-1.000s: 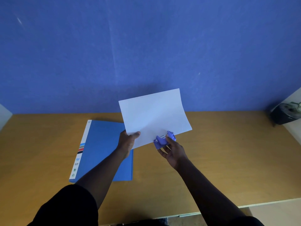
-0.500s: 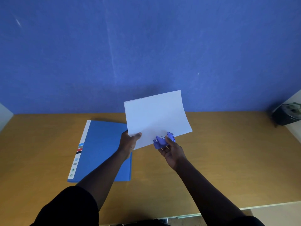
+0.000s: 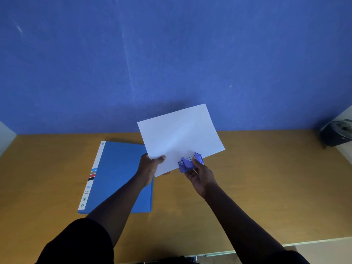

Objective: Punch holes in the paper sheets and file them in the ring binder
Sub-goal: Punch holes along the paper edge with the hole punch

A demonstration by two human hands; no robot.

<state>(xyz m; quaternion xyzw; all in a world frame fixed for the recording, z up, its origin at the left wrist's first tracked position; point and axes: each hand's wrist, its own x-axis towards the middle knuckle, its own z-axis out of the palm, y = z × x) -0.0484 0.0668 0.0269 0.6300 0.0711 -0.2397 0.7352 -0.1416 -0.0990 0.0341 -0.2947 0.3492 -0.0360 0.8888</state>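
Blue felt-like wall [image 3: 171, 54] fills the upper part of the view, and below it runs a wooden table [image 3: 266, 187] on which the work is done. A closed blue ring binder [image 3: 118, 176] lies flat on the table toward the left, its white spine strip facing outward. At the far right edge a dark round object [image 3: 337, 134] sits near the wall; what it is cannot be made out.

Both hands are raised above the table. The left hand [image 3: 150, 166] pinches the near left corner of the paper sheets [image 3: 179, 136], thumb on top and fingers underneath, holding them tilted up toward the wall. The right hand [image 3: 200, 174] grips a small purple hole punch [image 3: 190, 161], with the thumb lying on its top and the fingers curled beneath. The punch sits on the near edge of the paper, and that edge appears to be fed into its slot, though how deep it goes cannot be told.

The step in hand looks like the punching itself: paper and punch are brought together, and no holes are visible in the sheets yet. The next move probably calls for checking that the edge sits squarely and fully in the slot, then squeezing the punch firmly while the left hand keeps the sheets from sliding. The binder is not yet opened, so filing is still ahead.
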